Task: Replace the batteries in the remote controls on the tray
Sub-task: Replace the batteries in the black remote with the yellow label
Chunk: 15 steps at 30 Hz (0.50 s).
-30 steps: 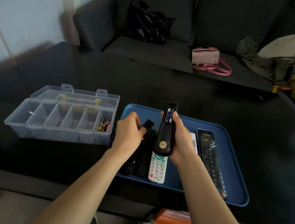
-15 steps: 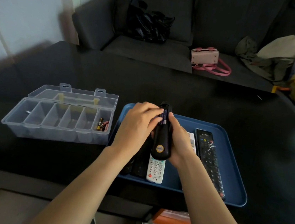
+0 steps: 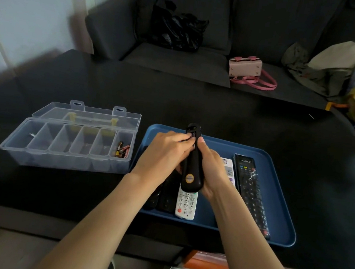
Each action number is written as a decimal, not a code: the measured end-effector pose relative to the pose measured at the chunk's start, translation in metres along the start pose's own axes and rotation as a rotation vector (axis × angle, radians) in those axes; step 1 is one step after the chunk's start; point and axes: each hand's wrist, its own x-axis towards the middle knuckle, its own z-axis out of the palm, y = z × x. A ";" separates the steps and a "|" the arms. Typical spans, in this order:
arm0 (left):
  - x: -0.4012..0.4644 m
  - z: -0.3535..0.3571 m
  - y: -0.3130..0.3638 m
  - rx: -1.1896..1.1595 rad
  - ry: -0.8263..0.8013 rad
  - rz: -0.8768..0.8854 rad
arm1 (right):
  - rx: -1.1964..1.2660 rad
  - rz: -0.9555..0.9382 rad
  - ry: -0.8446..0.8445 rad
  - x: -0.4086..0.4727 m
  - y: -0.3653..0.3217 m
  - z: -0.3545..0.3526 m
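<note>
Far to the left of my left hand (image 3: pixel 165 153) I note a clear compartment box (image 3: pixel 68 145) on the dark table (image 3: pixel 219 112), lid folded back; its compartment nearest that hand holds a few loose batteries (image 3: pixel 121 148). My left hand is curled, fingertips pinching at the open battery bay near the top of the black remote (image 3: pixel 192 158); what exactly sits under the fingertips I cannot tell. That remote is held back-side up, tilted above the blue tray (image 3: pixel 271 233), with a round sticker on its lower end. Below my left hand, two dark remotes (image 3: pixel 164 195) lie side by side in the tray, partly hidden by the wrist. Beneath the held remote lies a white remote (image 3: pixel 185 204), keypad up. My right hand (image 3: pixel 210 169) wraps the black remote from its right side, thumb along the edge near the bay. Just right of that hand a second white remote (image 3: pixel 228 169) shows partly, then a long black remote (image 3: pixel 252 192) in wrapping.
</note>
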 end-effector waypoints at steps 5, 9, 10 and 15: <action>-0.001 -0.006 0.005 -0.029 0.013 0.036 | -0.053 -0.013 0.018 -0.003 -0.002 -0.001; 0.000 -0.005 0.001 -0.093 0.096 0.040 | -0.053 -0.011 0.032 -0.004 -0.003 -0.002; 0.000 -0.003 0.000 -0.123 0.112 0.007 | -0.068 -0.019 0.033 -0.004 -0.002 -0.002; 0.002 -0.006 0.005 -0.387 0.214 -0.295 | -0.161 -0.040 0.032 -0.004 0.002 0.004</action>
